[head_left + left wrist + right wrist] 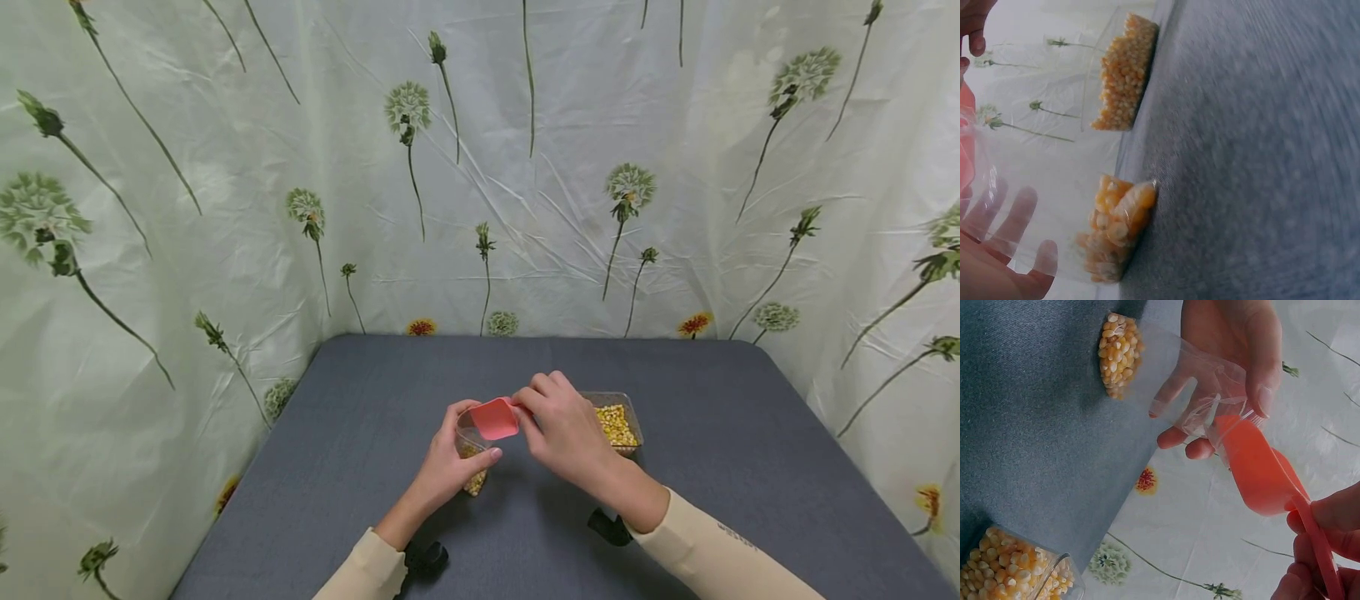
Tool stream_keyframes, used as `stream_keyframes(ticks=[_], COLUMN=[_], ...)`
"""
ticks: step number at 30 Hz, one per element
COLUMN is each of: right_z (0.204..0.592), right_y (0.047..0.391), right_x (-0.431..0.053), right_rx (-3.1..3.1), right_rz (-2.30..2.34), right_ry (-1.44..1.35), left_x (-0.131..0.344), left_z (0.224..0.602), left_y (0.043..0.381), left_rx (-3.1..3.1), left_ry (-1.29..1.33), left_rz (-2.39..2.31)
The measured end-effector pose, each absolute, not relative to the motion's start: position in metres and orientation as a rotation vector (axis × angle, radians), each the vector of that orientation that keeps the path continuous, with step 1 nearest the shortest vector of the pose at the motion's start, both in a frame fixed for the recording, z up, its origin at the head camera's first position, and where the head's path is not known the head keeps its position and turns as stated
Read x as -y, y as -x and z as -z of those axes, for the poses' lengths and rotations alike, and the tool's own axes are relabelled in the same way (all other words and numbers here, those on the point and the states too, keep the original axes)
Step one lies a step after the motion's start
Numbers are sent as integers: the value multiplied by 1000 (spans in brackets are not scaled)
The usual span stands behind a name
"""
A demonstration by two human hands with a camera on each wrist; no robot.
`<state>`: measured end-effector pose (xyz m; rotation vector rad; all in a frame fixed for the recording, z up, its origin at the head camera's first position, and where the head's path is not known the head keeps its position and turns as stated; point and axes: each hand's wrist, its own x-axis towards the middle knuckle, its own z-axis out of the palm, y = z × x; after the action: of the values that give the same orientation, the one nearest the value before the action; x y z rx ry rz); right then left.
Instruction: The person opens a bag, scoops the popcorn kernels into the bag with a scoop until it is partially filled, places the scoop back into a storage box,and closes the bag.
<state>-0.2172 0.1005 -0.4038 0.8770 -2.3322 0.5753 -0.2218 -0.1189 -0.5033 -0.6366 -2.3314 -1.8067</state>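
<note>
You've got a coral-red plastic scoop (495,418): smooth, soft sheen. Your clear plastic bag (1163,356): thin film, crinkled, glossy at the mouth. Dark grey-blue cloth-covered table (712,467): matt, fine woven grain. Clear rectangular plastic box (609,398), nearer the table's right edge: stiff, glossy rim. Yellow corn kernels (617,427): smooth. White floral-print curtain (570,192) behind the far edge: wrinkled, satiny.

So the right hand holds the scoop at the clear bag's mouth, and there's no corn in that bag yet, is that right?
Not quite: the clear bag has corn kernels in its bottom, as the right wrist view shows. The right hand does hold the scoop at the bag's mouth.
</note>
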Motion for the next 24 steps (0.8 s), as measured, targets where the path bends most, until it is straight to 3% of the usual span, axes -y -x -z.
stream_keyframes(ticks=[24], right_z=[387], right_y=[214], right_x=[-132], right_rx=[2339], right_rz=[-765], right_ry=[-737], left_x=[115], left_z=[509], left_y=[223], left_rx=[2319], left_ry=[597], left_rz=[1792])
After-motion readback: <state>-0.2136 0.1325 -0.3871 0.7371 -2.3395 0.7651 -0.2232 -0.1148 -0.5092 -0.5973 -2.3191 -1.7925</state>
